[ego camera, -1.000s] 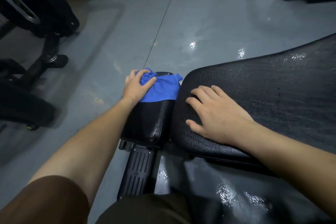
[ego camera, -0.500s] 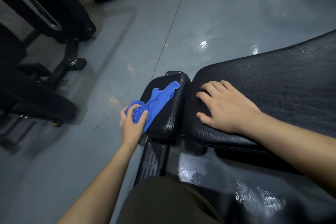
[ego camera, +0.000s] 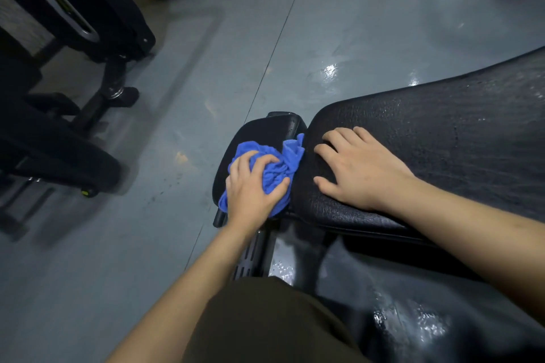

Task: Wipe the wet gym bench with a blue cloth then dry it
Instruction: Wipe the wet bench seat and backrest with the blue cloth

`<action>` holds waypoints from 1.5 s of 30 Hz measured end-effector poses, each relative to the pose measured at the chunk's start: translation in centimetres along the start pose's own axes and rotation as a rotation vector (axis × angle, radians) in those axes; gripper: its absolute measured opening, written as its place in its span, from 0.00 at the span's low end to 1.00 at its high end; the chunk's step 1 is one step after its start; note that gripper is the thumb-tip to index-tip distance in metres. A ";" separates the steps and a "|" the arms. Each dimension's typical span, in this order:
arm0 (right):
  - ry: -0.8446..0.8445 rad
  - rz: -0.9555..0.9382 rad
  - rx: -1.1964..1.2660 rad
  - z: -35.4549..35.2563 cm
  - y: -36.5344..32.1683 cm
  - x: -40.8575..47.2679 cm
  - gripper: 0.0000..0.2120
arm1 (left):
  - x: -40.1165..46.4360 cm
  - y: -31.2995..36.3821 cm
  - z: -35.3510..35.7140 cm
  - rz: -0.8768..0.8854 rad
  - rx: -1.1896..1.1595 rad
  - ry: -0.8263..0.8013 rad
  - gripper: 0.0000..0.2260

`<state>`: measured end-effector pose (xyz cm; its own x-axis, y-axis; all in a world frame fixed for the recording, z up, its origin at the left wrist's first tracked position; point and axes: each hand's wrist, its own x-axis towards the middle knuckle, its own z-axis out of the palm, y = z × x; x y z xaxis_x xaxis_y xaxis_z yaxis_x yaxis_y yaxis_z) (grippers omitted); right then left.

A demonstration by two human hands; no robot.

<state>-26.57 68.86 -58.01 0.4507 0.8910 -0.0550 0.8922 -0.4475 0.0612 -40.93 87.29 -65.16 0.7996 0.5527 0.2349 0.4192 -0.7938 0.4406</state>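
The black gym bench has a small seat pad (ego camera: 265, 132) and a long back pad (ego camera: 442, 138) speckled with water drops. A bunched blue cloth (ego camera: 280, 169) lies on the near half of the seat pad, its edge touching the gap between the pads. My left hand (ego camera: 253, 188) presses down on the cloth, fingers curled into its folds. My right hand (ego camera: 359, 168) rests flat on the near end of the back pad, fingers spread, holding nothing.
Black gym machine frames and feet (ego camera: 97, 115) stand on the grey floor at left. The bench's slotted metal base (ego camera: 250, 256) runs below the seat pad. Wet patches shine on the floor (ego camera: 413, 318) at lower right. My knee fills the bottom centre.
My left hand pulled the cloth from the far end of the seat pad to its near left edge, then moved back onto the pad's middle, bunching the cloth. The right hand stayed put.
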 end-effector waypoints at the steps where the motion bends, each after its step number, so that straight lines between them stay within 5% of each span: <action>1: 0.002 0.000 0.000 0.0 0.0 0.0 0.35 | 1.2 -0.1 0.0 0.003 -0.021 -0.035 0.18; 13: 0.015 -0.001 0.029 0.2 0.2 0.2 0.34 | 12.3 -0.8 2.5 -0.059 -0.057 -0.089 0.23; 32: -0.004 -0.021 0.000 -1.5 -1.4 -0.5 0.33 | -2.2 -3.0 -2.2 -0.053 -0.152 -0.051 0.19; 39: 0.019 -0.108 0.156 -1.1 -8.0 0.2 0.31 | -1.0 -4.3 -4.4 0.028 -0.196 -0.270 0.30; 45: 0.028 0.019 0.182 1.2 -10.3 2.8 0.39 | 0.8 -7.8 -7.5 0.121 -0.137 -0.469 0.49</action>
<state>-34.51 75.88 -59.95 0.4687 0.8830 -0.0272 0.8754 -0.4683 -0.1199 -46.80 95.81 -61.97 0.9594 0.2600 -0.1096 0.2763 -0.7871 0.5515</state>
